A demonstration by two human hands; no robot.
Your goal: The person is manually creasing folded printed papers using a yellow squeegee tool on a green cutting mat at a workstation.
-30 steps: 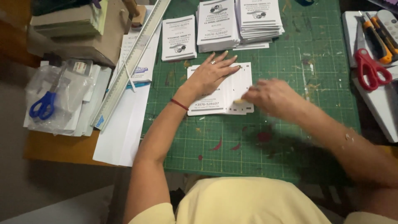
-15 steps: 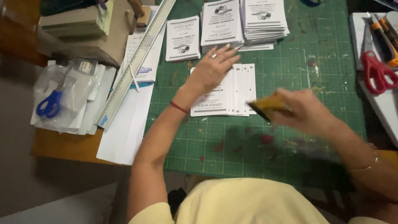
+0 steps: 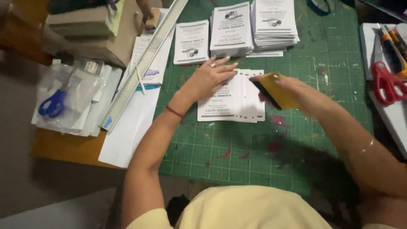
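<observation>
One leaflet [image 3: 231,99] under left hand [image 3: 207,78]

One view only: head cam, worn by the person, looking steeply down and forward over their own chest at the green cutting mat [image 3: 322,85]. Close range, arm's reach, both forearms run up into frame from the bottom edge. Table edge and floor show at left; stacks of printed cards [image 3: 254,25] sit at top.

Matt white paper pads [image 3: 231,99] lie on a scuffed, stained green cutting mat [image 3: 330,76], beside a smooth yellow plastic squeegee [image 3: 275,90].
</observation>
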